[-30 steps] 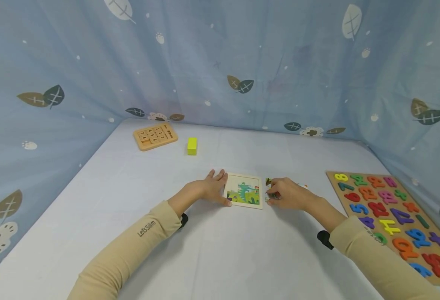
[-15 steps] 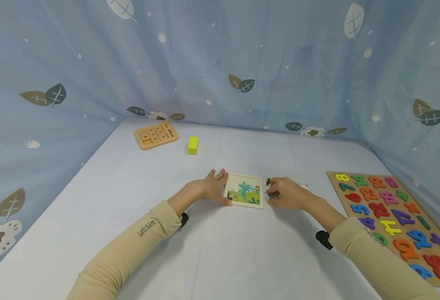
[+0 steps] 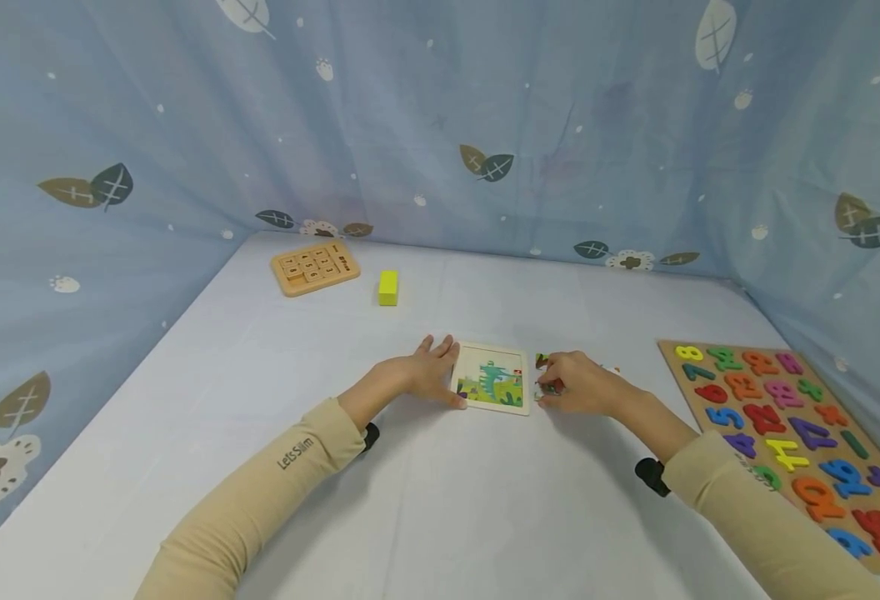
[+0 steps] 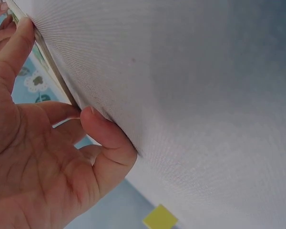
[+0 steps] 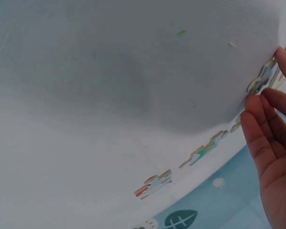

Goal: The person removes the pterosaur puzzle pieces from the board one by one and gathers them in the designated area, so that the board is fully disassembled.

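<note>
A small square jigsaw tray (image 3: 494,407) lies flat on the table, its picture showing a green dinosaur. At its left side my left hand (image 3: 430,375) spreads its fingers, with the thumb touching the lower left corner. Just right of the tray, my right hand (image 3: 581,385) pinches a jigsaw piece (image 5: 260,80) between thumb and fingers, low over the cloth. Most of that piece is hidden by the hand in the head view. Beyond the fingers lie more loose pieces, among them a green one (image 5: 206,150) and one with a red end (image 5: 155,183).
A wooden number slide puzzle (image 3: 316,267) and a yellow block (image 3: 388,287) stand at the back left. On the right lies a board of colourful numbers (image 3: 773,433). Patterned blue curtains (image 3: 410,117) enclose the white tabletop.
The head view has shifted slightly. Both hands stay almost in place, with the right hand's fingers shifting slightly at the piece beside the tray.
</note>
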The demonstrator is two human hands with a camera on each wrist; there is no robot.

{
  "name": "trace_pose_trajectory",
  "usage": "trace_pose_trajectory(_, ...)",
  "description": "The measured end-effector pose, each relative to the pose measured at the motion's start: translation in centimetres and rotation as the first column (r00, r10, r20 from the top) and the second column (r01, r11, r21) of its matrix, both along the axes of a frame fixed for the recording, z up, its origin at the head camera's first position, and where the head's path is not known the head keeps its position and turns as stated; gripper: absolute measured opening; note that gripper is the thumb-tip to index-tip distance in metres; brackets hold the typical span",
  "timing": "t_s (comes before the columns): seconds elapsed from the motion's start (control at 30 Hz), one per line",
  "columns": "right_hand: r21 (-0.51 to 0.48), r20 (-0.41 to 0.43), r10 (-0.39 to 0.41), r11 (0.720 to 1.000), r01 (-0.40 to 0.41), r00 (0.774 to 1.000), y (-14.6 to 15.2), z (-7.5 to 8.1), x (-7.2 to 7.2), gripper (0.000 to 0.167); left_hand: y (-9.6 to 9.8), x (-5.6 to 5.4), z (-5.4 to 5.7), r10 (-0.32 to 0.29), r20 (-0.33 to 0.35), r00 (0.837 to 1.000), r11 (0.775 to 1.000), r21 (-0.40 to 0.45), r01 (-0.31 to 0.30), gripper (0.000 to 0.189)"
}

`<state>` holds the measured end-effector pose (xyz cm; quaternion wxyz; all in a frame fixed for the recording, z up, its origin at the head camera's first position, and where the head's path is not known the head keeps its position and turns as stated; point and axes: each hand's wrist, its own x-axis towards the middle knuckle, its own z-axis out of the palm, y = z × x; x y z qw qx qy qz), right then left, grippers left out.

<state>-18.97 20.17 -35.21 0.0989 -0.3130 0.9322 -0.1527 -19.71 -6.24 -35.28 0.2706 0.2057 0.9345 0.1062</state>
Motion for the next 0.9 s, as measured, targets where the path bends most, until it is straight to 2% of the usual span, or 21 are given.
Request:
trace_pose_trajectory(0.2,0.022,-0.013,-0.022,0.999,0.023,1.0,-0.4,0.2,-0.2,0.027,0.0,-0.1,-0.2,0.005,-0.006,1.0,1.0,-0.007,-0.005,0.098)
trace_pose_trajectory(0.47,-0.046,-0.02,0.012,0.999,-0.013,1.0,-1.3,0.3,-0.4,0.031,0.0,-0.1,-0.1,-0.009,-0.009,1.0,1.0,-0.018,0.009,0.098)
trace_pose_trajectory(0.7,-0.059,-0.057,0.031,0.998,-0.035,0.998,-3.2,0.2,-0.9,0.046,0.0,-0.1,-0.1,-0.022,-0.016,1.0,1.0,-0.018,0.022,0.098)
trace_pose_trajectory(0.9,-0.069,-0.036,0.033,0.997,-0.035,0.999,-4.5,-0.3,-1.3,0.053,0.0,0.1,-0.3,-0.023,-0.016,1.0,0.999,-0.026,0.023,0.098)
